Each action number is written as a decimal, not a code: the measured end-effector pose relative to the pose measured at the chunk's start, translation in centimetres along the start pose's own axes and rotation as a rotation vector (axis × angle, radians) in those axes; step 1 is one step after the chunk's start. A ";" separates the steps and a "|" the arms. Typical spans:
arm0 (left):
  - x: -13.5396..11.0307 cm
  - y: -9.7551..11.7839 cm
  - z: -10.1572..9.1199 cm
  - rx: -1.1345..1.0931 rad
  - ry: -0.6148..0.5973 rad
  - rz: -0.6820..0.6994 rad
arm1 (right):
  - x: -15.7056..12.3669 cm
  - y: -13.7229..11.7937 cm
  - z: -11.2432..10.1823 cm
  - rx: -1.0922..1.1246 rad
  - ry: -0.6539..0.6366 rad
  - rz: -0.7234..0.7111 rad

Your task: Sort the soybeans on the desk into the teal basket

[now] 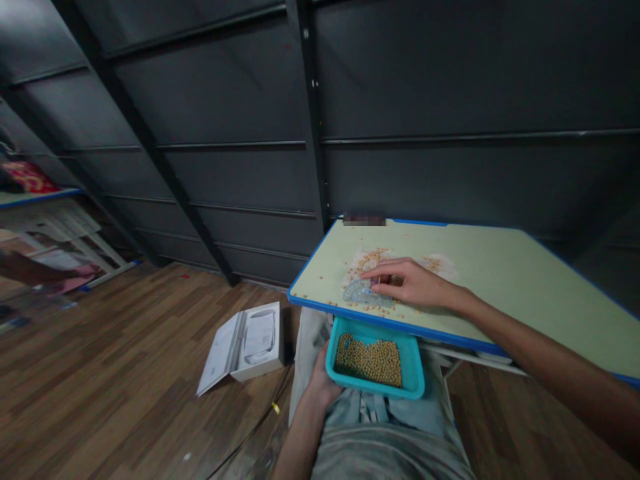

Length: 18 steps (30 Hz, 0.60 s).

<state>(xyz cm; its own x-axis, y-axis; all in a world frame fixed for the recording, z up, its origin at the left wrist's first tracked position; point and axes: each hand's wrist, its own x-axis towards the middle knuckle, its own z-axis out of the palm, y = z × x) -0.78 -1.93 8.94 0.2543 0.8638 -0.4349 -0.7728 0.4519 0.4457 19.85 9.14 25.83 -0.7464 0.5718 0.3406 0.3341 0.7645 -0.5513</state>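
Note:
My left hand (320,381) grips the left edge of a teal tray (414,385) held on my lap, just under the table's front edge. The tray holds a layer of small yellow-brown beans (370,360). My right hand (407,283) rests on the pale green table (525,280), fingers together, pressing a clear semicircular protractor (357,293) among scattered beans (373,257). The beans lie loose near the table's front left corner, above the tray.
An open white box (245,347) lies on the wooden floor to the left, with a dark cable beside it. A dark metal wall stands behind the table. At far left are another low table and another person's arm (30,270).

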 end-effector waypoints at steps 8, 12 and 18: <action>0.4 -0.1 -0.7 -0.010 0.008 -0.003 | -0.1 0.0 0.0 0.012 -0.022 -0.023; 0.7 -0.2 -1.0 -0.023 -0.002 0.007 | -0.1 -0.1 0.1 0.000 -0.034 -0.033; 0.7 -0.1 -0.8 -0.013 -0.013 -0.004 | 0.0 0.2 0.2 -0.045 0.005 -0.012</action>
<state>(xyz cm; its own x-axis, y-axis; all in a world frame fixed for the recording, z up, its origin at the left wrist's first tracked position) -0.96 -1.60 7.99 0.2644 0.8650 -0.4265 -0.7793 0.4521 0.4338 19.80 9.29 25.59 -0.7474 0.5639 0.3512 0.3509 0.7840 -0.5121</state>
